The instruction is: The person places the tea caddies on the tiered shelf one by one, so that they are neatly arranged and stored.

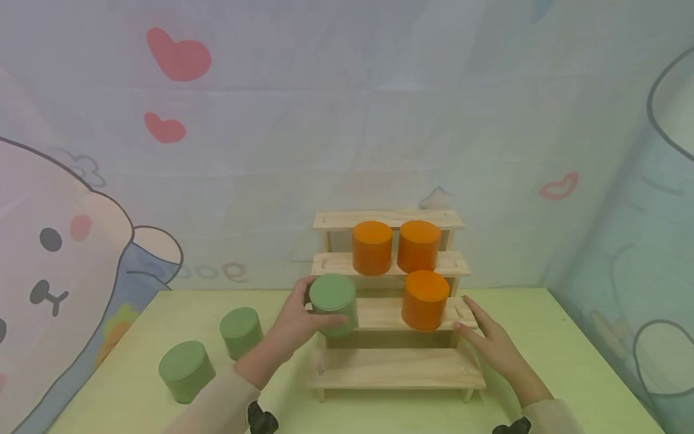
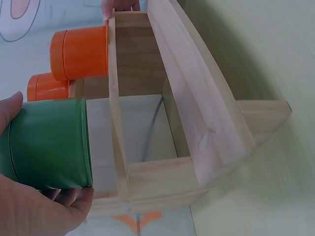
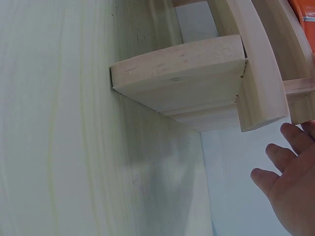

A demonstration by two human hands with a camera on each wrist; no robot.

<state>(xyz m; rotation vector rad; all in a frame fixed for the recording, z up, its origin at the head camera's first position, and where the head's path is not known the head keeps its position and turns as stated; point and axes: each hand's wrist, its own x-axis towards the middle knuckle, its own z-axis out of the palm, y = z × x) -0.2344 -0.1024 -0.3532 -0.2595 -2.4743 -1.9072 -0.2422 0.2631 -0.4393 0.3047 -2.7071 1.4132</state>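
Observation:
My left hand [image 1: 290, 328] grips a green round canister [image 1: 333, 301], thumb across its near side and fingers around the far left side. That canister is upright at the left end of the second-lowest step of a wooden stepped rack [image 1: 396, 369]. Whether its base touches the board cannot be told. On the same step, toward the right, stands an orange canister [image 1: 425, 301]. My right hand [image 1: 496, 343] is at the right end of this step, thumb and fingers extended, fingertips by the board's edge. In the right wrist view its fingers [image 3: 280, 157] look spread and hold nothing.
Two more orange canisters, one on the left [image 1: 372, 248] and one on the right [image 1: 418, 247], stand side by side a step higher. Two green canisters, a nearer [image 1: 187, 371] and a farther [image 1: 241, 333], sit on the table [image 1: 135, 337] left of the rack. A printed cloth [image 1: 379, 120] hangs behind.

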